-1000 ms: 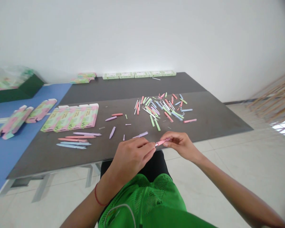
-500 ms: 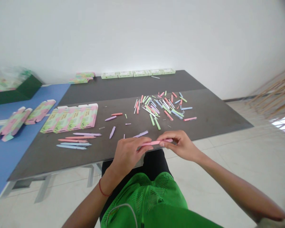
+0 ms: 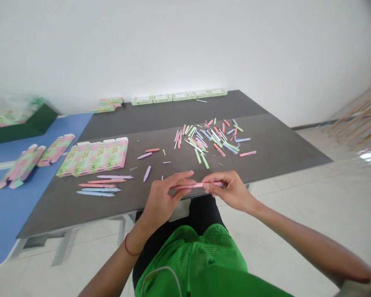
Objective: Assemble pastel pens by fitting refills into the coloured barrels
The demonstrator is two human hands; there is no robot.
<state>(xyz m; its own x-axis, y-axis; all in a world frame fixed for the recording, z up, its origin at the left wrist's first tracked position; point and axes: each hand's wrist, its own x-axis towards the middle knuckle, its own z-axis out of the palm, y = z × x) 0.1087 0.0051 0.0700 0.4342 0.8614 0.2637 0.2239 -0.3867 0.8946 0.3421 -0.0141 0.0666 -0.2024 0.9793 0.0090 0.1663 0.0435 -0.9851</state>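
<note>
Near the front edge of the table, a pink pen [image 3: 198,185] lies level between my two hands. My left hand [image 3: 163,200] is closed around its left end, thumb below and fingers above. The right end is pinched by my right hand [image 3: 231,189], whose fingers cover part of it. Just beyond my left hand are a purple pen barrel [image 3: 147,173] and a small purple part [image 3: 167,162]. Assembled-looking pens in purple, pink and blue [image 3: 99,189] lie in a row on the left.
Several pen boxes [image 3: 92,156] lie side by side at the left. A heap of loose pen parts and white refills [image 3: 210,138] spreads to the right of centre. White-green boxes [image 3: 181,96] line the back edge. A dark green bin [image 3: 40,121] stands on the blue table [image 3: 6,222].
Both hands have shifted slightly left along with the pink pen. More of the pen's middle shows between them. A purple pen behind my left hand is now hidden.
</note>
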